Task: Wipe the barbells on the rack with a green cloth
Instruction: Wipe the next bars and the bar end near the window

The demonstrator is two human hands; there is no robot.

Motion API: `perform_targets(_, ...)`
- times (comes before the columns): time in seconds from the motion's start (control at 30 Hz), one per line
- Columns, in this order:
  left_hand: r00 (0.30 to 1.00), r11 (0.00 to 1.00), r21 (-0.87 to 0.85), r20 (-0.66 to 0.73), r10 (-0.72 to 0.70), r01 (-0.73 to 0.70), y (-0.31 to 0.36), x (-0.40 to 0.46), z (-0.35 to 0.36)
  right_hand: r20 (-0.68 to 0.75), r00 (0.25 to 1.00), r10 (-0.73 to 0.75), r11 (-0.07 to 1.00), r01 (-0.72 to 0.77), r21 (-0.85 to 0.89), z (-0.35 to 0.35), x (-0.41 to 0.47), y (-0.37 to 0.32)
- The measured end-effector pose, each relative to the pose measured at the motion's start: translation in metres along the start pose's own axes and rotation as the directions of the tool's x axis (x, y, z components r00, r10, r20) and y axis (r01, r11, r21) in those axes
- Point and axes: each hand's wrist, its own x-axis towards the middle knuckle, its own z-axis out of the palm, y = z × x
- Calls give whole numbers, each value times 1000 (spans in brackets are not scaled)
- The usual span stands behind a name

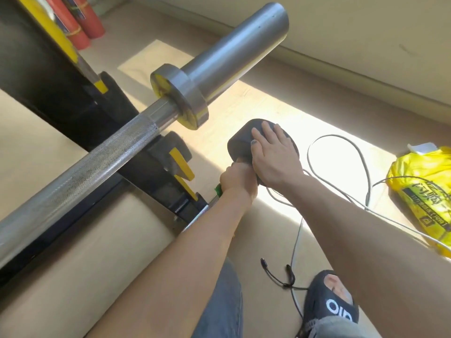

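Barbell (136,140): silver-grey steel, shaft cross-hatched with knurling, collar face yellow. Rack (156,172): black with yellow hook pads. Cloth (218,189): green. Weight end (241,140) of the lower bar: matte black. Floor (244,98): tan. Bag (424,191): yellow with black print. Cable (341,147): grey. Rolls (80,23): red. Shoe (332,303): black with white lettering.

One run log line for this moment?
left hand: grips green cloth on lower barbell | right hand: flat on black end

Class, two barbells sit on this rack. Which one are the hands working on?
The lower barbell, with the dark end cap; both hands are on it. The upper barbell is untouched.
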Motion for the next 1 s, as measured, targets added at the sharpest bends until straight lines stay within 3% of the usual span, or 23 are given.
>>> perform_targets(0.13, 991, 988, 149, -132, -26, 46, -20, -39, 11, -10, 1000, -14, 997, 13, -82, 3, -3, -1)
perform_targets(0.23, 994, 970, 241, -107, 11, 15, -29, -59, 12, -13, 1000, 24, 998, -25, -59, 3, -5, -5)
perform_targets(0.37, 999, 981, 188, 19, -39, 35, -28, -54, 0, 3, 999, 38, 998, -37, -45, 2, -6, -8)
perform_targets(0.47, 999, 991, 128, 32, -37, 33, -25, -43, -4, 11, 998, 57, 998, -57, -13, 3, -8, -10)
perform_targets(0.7, 986, 988, -60, 79, 149, -144, -10, 18, -5, 8, 997, 78, 997, -78, 24, 2, -5, -11)
perform_targets(0.9, 971, 977, -209, 220, 90, -43, -43, -10, -3, -20, 999, 36, 999, -36, -21, 6, -12, -5)
perform_targets(1.0, 980, 990, -144, 194, 43, -15, -44, -26, -7, -28, 999, 25, 998, -27, -58, 9, -14, -5)
